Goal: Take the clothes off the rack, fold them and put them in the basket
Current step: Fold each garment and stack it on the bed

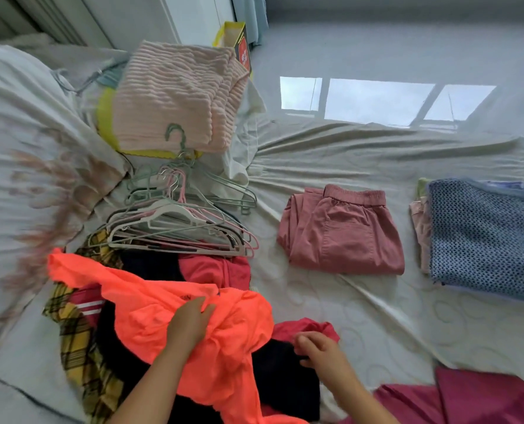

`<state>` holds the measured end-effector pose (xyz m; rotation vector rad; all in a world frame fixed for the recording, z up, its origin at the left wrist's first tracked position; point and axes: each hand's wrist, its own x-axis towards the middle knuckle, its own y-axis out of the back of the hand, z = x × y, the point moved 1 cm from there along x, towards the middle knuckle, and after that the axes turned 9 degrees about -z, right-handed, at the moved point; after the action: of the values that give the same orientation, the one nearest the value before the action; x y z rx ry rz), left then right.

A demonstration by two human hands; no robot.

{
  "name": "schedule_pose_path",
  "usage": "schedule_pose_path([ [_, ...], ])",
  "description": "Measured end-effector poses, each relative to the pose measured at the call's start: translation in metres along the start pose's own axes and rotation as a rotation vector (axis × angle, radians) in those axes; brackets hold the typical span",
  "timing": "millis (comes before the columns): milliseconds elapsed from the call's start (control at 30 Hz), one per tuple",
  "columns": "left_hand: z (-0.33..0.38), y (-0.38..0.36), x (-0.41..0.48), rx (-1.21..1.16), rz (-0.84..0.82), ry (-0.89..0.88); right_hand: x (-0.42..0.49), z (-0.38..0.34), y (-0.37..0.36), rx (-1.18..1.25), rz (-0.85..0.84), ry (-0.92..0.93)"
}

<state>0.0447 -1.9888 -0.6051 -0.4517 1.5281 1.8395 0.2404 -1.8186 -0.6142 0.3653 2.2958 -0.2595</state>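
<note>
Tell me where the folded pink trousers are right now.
In the head view, the folded pink trousers lie on the bed sheet, right of the hanger pile and left of the blue patterned garment.

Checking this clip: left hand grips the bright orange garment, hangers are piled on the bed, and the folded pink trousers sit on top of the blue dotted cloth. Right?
Not quite. In the head view the folded pink trousers lie on the bed sheet, beside and apart from the blue dotted cloth. The left hand gripping the orange garment and the piled hangers are right.
</note>
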Motion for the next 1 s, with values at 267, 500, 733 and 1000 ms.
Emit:
schedule_pose_path([
  [267, 0.084, 0.050, -0.089, -0.954, -0.173, -0.267, -0.039, -0.074, -0.055, 0.477, -0.197, 0.191],
  [500, 0.110, 0.082, -0.134, -0.894, -0.460, -0.496, -0.117, -0.134, 0.038, 0.531, 0.086, 0.377],
  [733, 0.185, 0.088, -0.197, -0.512, -0.382, -0.787, -0.209, -0.165, 0.103, 0.374, 0.186, 0.512],
  [1000, 0.243, 0.084, -0.265, -0.760, -0.339, -1.030, -0.301, -0.156, 0.192, 0.388, 0.447, 0.644],
])
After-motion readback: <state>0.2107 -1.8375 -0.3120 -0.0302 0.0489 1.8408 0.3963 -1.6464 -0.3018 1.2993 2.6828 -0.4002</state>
